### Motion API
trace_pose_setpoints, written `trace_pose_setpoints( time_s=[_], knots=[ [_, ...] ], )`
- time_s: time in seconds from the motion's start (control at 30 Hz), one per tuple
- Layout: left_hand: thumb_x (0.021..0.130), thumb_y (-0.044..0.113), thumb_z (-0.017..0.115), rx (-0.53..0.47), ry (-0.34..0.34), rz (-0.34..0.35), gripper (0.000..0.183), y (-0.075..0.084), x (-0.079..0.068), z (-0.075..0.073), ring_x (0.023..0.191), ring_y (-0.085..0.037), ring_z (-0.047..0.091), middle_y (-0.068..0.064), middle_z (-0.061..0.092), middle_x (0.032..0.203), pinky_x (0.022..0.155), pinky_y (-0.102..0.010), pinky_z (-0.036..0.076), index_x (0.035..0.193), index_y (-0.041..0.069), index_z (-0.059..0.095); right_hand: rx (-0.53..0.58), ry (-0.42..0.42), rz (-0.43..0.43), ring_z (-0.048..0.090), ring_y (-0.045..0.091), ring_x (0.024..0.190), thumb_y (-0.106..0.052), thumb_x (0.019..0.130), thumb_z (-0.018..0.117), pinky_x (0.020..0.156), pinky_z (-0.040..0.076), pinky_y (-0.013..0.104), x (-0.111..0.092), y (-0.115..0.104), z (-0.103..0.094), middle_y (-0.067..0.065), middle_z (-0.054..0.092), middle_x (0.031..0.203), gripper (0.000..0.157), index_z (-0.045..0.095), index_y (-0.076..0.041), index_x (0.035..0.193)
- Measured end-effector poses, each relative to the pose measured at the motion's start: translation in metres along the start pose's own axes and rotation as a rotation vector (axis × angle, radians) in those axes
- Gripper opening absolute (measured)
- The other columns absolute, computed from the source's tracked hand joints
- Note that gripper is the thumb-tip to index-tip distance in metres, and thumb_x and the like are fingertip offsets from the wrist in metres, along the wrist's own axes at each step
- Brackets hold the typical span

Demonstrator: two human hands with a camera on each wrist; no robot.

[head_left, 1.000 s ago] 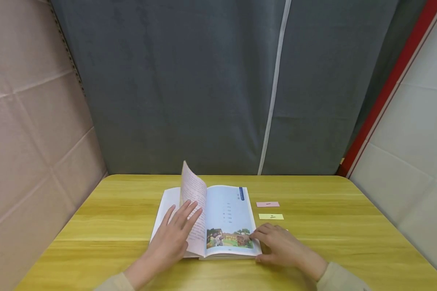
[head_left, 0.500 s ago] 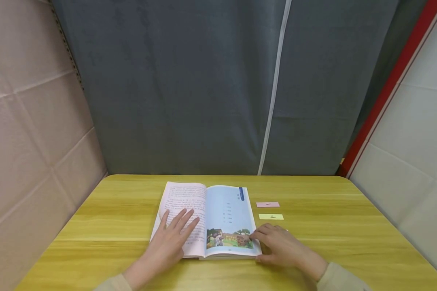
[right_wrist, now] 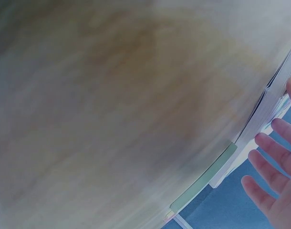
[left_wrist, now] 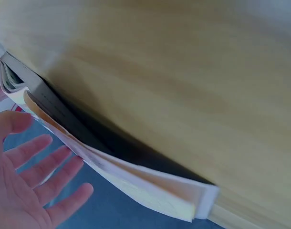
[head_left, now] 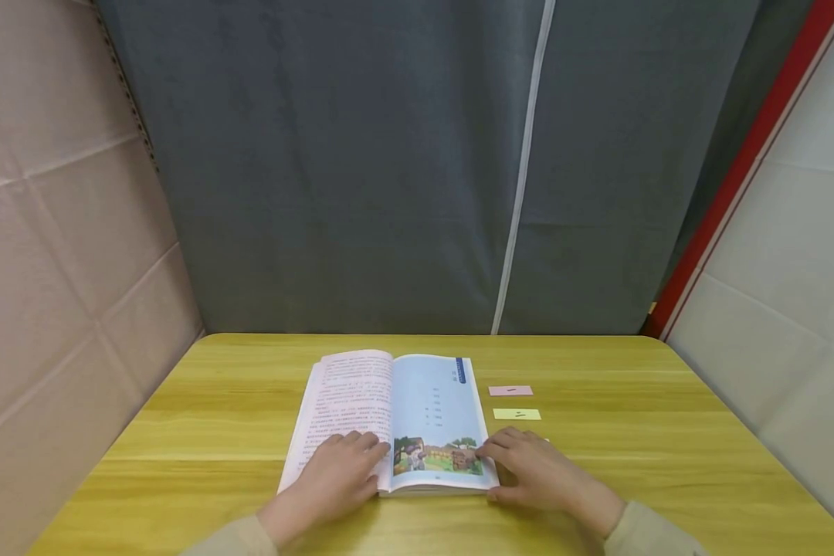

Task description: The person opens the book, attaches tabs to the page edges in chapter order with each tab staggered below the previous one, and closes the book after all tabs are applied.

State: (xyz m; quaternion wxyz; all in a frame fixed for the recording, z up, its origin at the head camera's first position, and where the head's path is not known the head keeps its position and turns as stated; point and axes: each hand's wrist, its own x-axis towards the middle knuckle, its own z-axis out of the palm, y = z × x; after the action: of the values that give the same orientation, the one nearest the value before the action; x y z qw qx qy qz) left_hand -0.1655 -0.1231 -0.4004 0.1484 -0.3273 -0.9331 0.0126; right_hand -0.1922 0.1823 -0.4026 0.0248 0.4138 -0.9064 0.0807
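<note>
A book (head_left: 434, 390) lies open on the table, with a pink left page (head_left: 347, 386) full of print and a pale blue right page bearing a village picture. My left hand (head_left: 339, 472) rests on the lower left page near the spine, fingers bent slightly. On the right, my right hand (head_left: 531, 469) touches the book's lower right edge, its fingertips over the picture's corner. In the left wrist view the left fingers (left_wrist: 55, 171) are spread along the page, whose leaves stand a little apart. Spread fingers of the right hand (right_wrist: 276, 167) show beside the page block (right_wrist: 260, 119).
A pink paper slip (head_left: 510, 391) and a yellow slip (head_left: 517, 415) with dark marks lie right of the book. A greenish strip (right_wrist: 205, 176) appears by the book in the right wrist view. A grey curtain (head_left: 361, 170) hangs behind the table (head_left: 618, 401).
The raised leaf has come down flat on the left side. My left hand has moved down and toward the spine, its fingers more bent. The right hand stays in place.
</note>
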Motion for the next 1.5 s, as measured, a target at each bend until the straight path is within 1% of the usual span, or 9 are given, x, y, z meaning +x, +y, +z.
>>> trace_pose_setpoints(
  time_s=[0.1,0.2,0.33,0.53,0.83,1.0,1.27,1.5],
  knots=[
    [0.079,0.043,0.056,-0.049,-0.001,0.008,0.041,0.005,0.005,0.002,0.077,-0.015,0.052,0.0,0.055,0.092,0.056,-0.028,0.042,0.105,0.012,0.06,0.002,-0.001,-0.002,0.047,0.017,0.102,-0.048,0.076,0.06,0.082,0.04,0.043,0.0,0.0,0.0,-0.002,0.053,0.11,0.05,0.057,-0.015,0.113],
    [0.078,0.056,0.051,-0.082,-0.009,-0.001,0.055,0.009,0.01,0.005,0.076,-0.014,0.05,0.0,0.054,0.092,0.053,-0.026,0.042,0.108,0.011,0.059,0.003,0.0,-0.003,0.047,0.017,0.102,-0.049,0.077,0.059,0.082,0.04,0.043,0.0,0.001,0.0,-0.002,0.053,0.11,0.05,0.057,-0.015,0.113],
    [0.075,0.063,0.049,-0.075,-0.02,-0.01,0.063,0.012,0.014,0.008,0.077,-0.015,0.05,0.0,0.053,0.095,0.051,-0.026,0.041,0.11,0.011,0.057,0.007,0.002,-0.004,0.047,0.017,0.102,-0.048,0.077,0.059,0.082,0.04,0.043,0.0,0.001,0.0,-0.002,0.053,0.11,0.049,0.057,-0.015,0.113],
    [0.073,0.062,0.052,-0.066,-0.001,-0.017,0.063,0.011,0.017,0.011,0.076,-0.015,0.049,-0.001,0.052,0.096,0.048,-0.025,0.039,0.109,0.011,0.056,0.008,0.0,0.001,0.047,0.017,0.102,-0.048,0.077,0.06,0.081,0.04,0.042,0.001,0.001,0.0,-0.002,0.053,0.11,0.049,0.057,-0.015,0.113],
    [0.072,0.059,0.056,-0.111,0.015,-0.021,0.061,0.008,0.016,0.008,0.078,-0.015,0.051,0.0,0.053,0.097,0.05,-0.025,0.042,0.11,0.011,0.057,0.01,-0.007,0.002,0.047,0.018,0.102,-0.048,0.077,0.059,0.082,0.04,0.043,0.001,0.0,-0.001,-0.001,0.053,0.111,0.049,0.057,-0.015,0.113],
    [0.071,0.058,0.058,-0.122,0.03,-0.026,0.06,0.007,0.016,0.007,0.077,-0.015,0.052,0.001,0.053,0.097,0.048,-0.025,0.041,0.109,0.012,0.057,0.011,-0.008,0.006,0.047,0.018,0.103,-0.049,0.077,0.059,0.082,0.04,0.043,0.0,0.0,0.0,-0.002,0.053,0.111,0.05,0.056,-0.015,0.114],
    [0.072,0.054,0.06,-0.162,0.036,-0.045,0.059,0.004,0.012,0.005,0.081,-0.016,0.053,0.0,0.053,0.1,0.053,-0.027,0.044,0.112,0.011,0.055,-0.003,0.0,0.005,0.047,0.017,0.101,-0.048,0.076,0.06,0.081,0.04,0.043,0.0,-0.001,0.0,-0.002,0.053,0.11,0.051,0.056,-0.014,0.113],
    [0.072,0.055,0.059,-0.171,0.055,-0.053,0.059,0.0,0.008,0.007,0.083,-0.016,0.054,0.0,0.053,0.102,0.055,-0.028,0.045,0.114,0.013,0.055,-0.004,0.006,0.001,0.047,0.017,0.101,-0.049,0.076,0.06,0.081,0.04,0.042,0.0,-0.001,0.0,-0.001,0.053,0.109,0.051,0.057,-0.013,0.112]
  ],
)
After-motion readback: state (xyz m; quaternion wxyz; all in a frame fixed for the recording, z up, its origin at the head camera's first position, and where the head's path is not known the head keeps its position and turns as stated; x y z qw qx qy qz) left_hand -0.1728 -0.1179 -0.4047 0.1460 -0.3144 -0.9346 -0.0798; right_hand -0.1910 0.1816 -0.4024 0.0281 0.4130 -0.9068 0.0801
